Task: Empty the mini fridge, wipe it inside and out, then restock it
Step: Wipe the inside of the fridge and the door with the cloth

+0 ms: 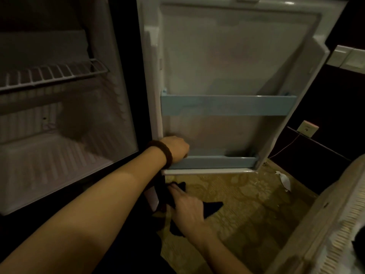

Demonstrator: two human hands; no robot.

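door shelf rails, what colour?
Light blue, both door shelf rails, clearest in the head view.

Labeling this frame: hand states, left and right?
Left hand: fingers curled over the lower door shelf rail, gripping it.
Right hand: holding the dark cloth.
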